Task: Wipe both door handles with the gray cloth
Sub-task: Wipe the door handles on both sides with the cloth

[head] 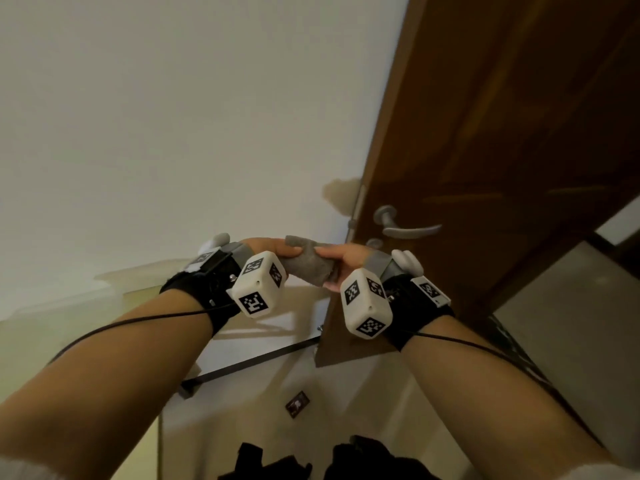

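The gray cloth (311, 263) is bunched between both hands in front of the door's edge. My left hand (273, 249) pinches its left end and my right hand (341, 258) grips its right end. A silver lever handle (405, 225) sticks out from the near face of the open brown door (502, 150), just up and right of my right hand, apart from it. The handle on the door's other face is hidden; only its shadow falls on the wall. Both wrists wear black straps with white marker cubes.
A white wall (173, 116) fills the left and centre. The door's free edge (356, 209) stands close behind the cloth. Pale floor tiles lie below, with a dark threshold strip (249, 362) and a small dark tag (297, 403). Dark shoes show at the bottom.
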The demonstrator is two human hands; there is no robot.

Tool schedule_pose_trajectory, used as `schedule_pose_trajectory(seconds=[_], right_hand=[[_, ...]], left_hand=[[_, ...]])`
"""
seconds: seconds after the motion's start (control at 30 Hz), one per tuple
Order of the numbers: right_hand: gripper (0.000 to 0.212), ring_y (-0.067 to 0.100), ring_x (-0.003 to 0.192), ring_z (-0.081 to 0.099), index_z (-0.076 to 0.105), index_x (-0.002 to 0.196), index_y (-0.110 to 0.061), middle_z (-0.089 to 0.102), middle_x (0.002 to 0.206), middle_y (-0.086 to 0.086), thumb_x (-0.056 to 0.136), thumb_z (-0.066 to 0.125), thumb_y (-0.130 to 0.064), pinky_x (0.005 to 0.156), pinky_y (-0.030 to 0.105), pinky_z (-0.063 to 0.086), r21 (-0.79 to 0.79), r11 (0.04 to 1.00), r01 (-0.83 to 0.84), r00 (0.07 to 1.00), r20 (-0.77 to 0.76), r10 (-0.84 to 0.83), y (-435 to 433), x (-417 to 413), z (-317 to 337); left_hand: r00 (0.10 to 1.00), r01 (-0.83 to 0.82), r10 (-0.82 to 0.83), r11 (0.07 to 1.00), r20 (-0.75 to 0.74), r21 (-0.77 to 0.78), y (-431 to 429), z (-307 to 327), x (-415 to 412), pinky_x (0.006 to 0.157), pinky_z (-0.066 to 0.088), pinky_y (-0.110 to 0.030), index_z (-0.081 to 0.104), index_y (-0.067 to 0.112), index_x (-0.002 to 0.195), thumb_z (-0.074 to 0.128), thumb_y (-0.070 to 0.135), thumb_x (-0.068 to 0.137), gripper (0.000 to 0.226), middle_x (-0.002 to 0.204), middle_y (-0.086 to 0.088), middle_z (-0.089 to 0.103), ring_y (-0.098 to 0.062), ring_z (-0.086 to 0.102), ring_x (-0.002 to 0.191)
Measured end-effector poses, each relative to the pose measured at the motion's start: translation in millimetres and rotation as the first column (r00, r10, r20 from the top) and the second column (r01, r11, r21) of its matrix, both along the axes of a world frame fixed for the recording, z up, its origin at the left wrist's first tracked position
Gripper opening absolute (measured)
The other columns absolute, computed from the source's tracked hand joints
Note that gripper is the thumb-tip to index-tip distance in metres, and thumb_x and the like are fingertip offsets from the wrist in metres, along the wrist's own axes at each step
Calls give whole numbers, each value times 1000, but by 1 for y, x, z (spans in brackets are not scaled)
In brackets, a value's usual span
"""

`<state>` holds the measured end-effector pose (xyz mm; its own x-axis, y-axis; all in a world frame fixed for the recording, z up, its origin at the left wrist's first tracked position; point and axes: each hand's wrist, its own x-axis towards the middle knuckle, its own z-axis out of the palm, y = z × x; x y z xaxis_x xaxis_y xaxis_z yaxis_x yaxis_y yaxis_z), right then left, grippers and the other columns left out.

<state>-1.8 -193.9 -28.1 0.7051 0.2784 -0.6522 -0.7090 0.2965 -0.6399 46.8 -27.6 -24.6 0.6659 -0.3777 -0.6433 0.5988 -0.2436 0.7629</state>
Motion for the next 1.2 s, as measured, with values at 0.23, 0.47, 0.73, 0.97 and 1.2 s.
schedule_pose_trajectory(seconds=[0.23, 0.47, 0.73, 0.97, 1.2], right_hand=[[34, 30, 135, 40, 47, 129, -3, 46, 141, 17, 97, 41, -15, 113, 39, 32, -49, 986, 158, 987, 9, -158, -7, -6, 7], [36, 30, 132, 43, 47, 128, -3, 50, 136, 18, 95, 47, -19, 106, 40, 36, -46, 966, 255, 967, 0, -255, -16, -5, 1], [47, 33, 124, 50, 44, 133, -6, 48, 139, 17, 90, 55, -23, 104, 46, 42, -138, 823, 551, 835, 105, -541, -33, -1, 0], [49, 33, 110, 59, 52, 128, -2, 59, 125, 15, 86, 62, -26, 95, 43, 49, -443, 697, 564, 808, 121, -576, -29, -10, -10], [38, 30, 100, 62, 58, 122, -9, 64, 111, 14, 85, 64, -16, 72, 25, 47, -486, 668, 564, 824, 276, -495, 3, -25, -17]], left_hand=[[967, -161, 145, 985, -209, -57, -1, -5, -1, 84, 43, -22, 67, 5, 64, 89, 14, 47, 29, 50, -8, 65, -17, 54, 67], [940, -289, 287, 957, -184, 15, 9, -11, 2, 58, 51, -30, 60, 13, 92, 70, 22, 80, 18, 92, -2, 60, -20, 59, 82], [953, -301, 303, 950, -14, 87, 20, -11, 10, 92, 51, -36, 62, 16, 91, 71, 28, 78, 19, 98, 1, 63, -19, 62, 85], [937, -346, 330, 923, 116, 172, 67, -112, 90, 95, 45, -44, 67, 39, 100, 86, 57, 33, 72, 118, 14, 65, -17, 59, 108], [970, -134, 103, 983, 219, 128, 11, -15, -13, 116, 28, -40, 41, 27, 139, 51, 35, 91, 50, 150, 3, 37, -18, 36, 138]])
